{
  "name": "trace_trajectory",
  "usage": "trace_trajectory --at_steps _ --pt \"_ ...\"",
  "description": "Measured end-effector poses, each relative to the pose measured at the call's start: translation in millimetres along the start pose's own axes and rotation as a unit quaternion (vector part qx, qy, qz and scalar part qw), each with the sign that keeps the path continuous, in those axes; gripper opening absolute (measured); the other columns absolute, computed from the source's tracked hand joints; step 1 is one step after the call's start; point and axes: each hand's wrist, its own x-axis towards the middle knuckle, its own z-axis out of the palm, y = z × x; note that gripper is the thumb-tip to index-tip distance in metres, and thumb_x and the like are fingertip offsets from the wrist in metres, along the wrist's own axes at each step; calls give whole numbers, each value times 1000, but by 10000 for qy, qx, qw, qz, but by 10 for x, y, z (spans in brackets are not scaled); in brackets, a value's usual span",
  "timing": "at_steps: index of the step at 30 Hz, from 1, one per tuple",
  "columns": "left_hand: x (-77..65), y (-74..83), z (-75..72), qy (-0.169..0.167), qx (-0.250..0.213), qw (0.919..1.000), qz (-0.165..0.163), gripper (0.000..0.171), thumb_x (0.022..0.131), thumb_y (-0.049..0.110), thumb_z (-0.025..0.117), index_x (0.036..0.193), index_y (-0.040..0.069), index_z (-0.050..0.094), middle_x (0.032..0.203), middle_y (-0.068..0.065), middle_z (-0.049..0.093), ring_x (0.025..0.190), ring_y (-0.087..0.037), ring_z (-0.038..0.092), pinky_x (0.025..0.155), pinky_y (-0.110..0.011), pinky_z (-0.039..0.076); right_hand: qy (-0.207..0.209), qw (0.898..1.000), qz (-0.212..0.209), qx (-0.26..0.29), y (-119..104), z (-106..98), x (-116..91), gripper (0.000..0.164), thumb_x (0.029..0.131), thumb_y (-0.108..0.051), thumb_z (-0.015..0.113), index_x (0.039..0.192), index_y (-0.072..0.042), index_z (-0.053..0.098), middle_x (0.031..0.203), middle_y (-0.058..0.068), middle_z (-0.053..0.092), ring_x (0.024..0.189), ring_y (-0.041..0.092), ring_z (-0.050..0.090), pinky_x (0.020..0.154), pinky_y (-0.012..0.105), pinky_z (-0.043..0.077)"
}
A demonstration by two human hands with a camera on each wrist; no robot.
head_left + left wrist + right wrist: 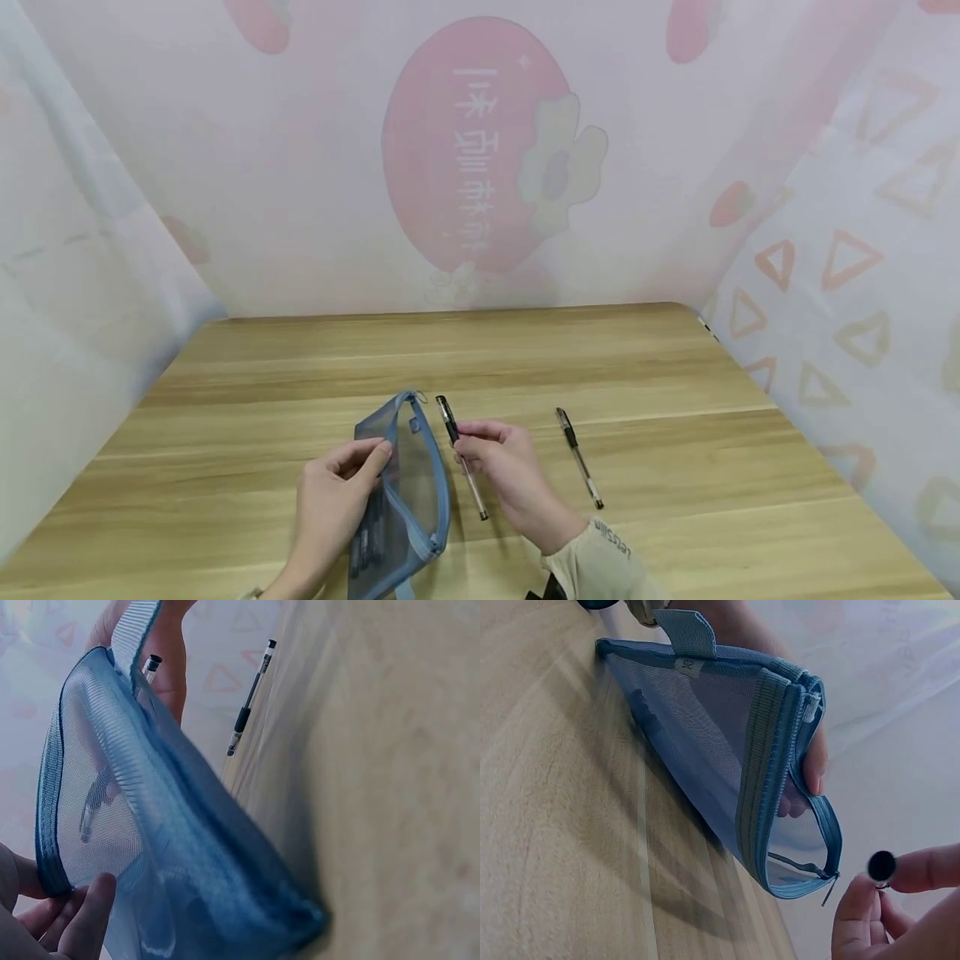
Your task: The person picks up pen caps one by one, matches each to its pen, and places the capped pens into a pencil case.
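A blue mesh zipper pouch [401, 500] stands unzipped on the table, its mouth facing right. My left hand [337, 492] pinches the near-left edge of that mouth between thumb and fingers. Dark pen shapes show through the mesh low in the pouch. My right hand [510, 475] pinches a capped black gel pen [471, 483] by its dark grip, just right of the pouch opening and apart from it. In the right wrist view the pen's black end [882, 867] points at the camera. A second black gel pen [579, 458] lies on the table, right of my right hand.
The wood-grain table [300, 367] reaches back to a pale printed sheet [322, 167] with a large strawberry. Similar sheets hang at both sides, the right one [847, 333] with triangles. A fabric tab [136, 634] sticks out from the pouch end.
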Motion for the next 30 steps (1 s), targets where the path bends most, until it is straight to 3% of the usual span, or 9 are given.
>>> trace_trajectory --at_steps 30 --pt "-83 9 19 -257 -246 9994 -42 19 88 26 78 94 9 78 89 -5 73 73 -17 68 61 -27 57 42 9934 -582 -989 249 172 -30 23 79 5 76 102 6 71 84 9 69 72 14 64 64 23 54"
